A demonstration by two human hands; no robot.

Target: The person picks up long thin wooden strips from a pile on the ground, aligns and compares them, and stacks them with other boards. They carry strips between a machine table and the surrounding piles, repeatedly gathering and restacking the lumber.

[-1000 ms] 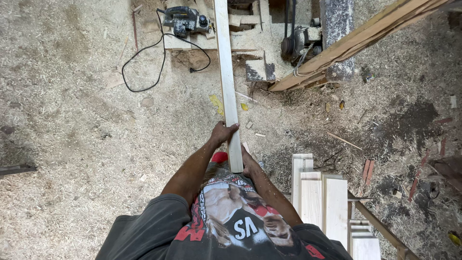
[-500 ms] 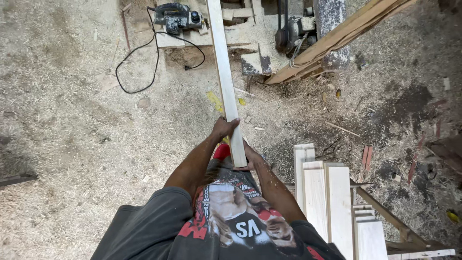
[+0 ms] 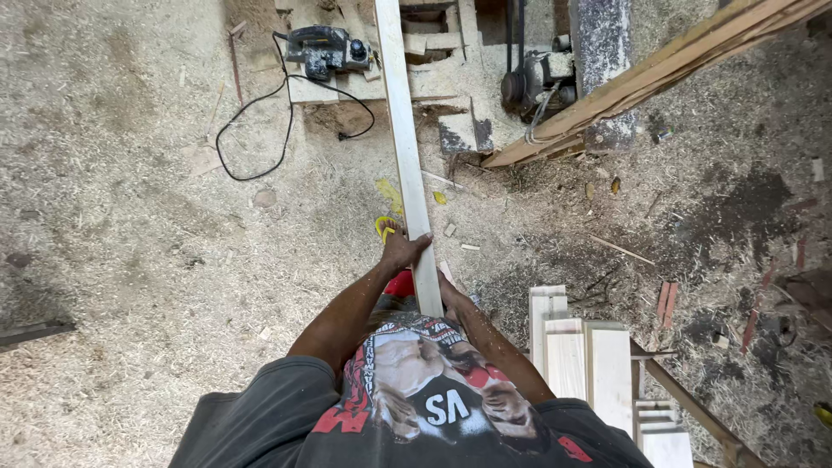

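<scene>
Long planed board held at its near end, both hands engaged.

Left hand (image 3: 404,250) is wrapped over the near end of the pale wooden board (image 3: 404,139); right hand (image 3: 451,290) lies under its right edge, largely hidden, so its closure cannot be told. The board runs from waist level out over the sawdust floor (image 3: 113,217) toward an electric planer (image 3: 327,48) with its black cord (image 3: 251,130). Cut pale boards (image 3: 589,360) are stacked right. Board appears smooth-faced; it is not yet set down anywhere.

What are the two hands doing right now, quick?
Left hand: closed around the long pale wooden board.
Right hand: on the board's other side, mostly hidden; its grip cannot be told.
</scene>
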